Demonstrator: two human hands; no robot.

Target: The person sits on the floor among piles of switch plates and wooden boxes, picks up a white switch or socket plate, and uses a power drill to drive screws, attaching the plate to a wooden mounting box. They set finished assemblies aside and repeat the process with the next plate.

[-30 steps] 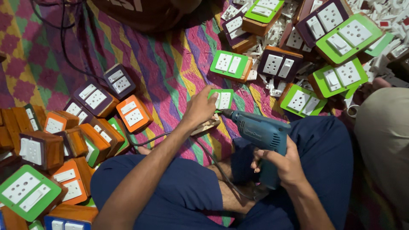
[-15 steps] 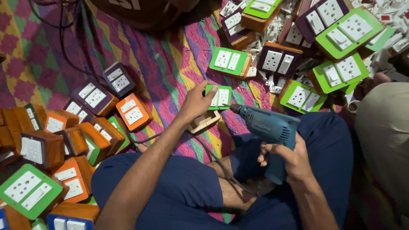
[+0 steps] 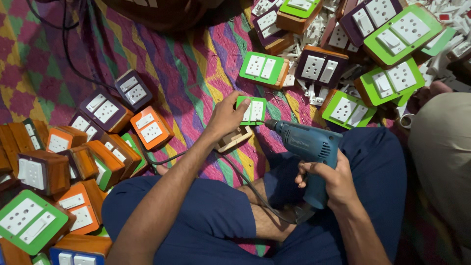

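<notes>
My left hand grips a small green switch plate with white sockets, holding it upright against an open wooden box on the patterned mat. My right hand is wrapped around the handle of a teal electric drill. The drill's tip points left and meets the right edge of the green plate. The drill's black cord runs across my lap.
Finished switch boxes in orange, green and purple are piled at the left and at the top right. Loose white parts lie among them. Another person's beige-clad leg is at the right edge. Black cables cross the mat.
The drill has swung up and left until its tip reaches the green plate. My left hand stays on the plate and box. The camera has shifted slightly.
</notes>
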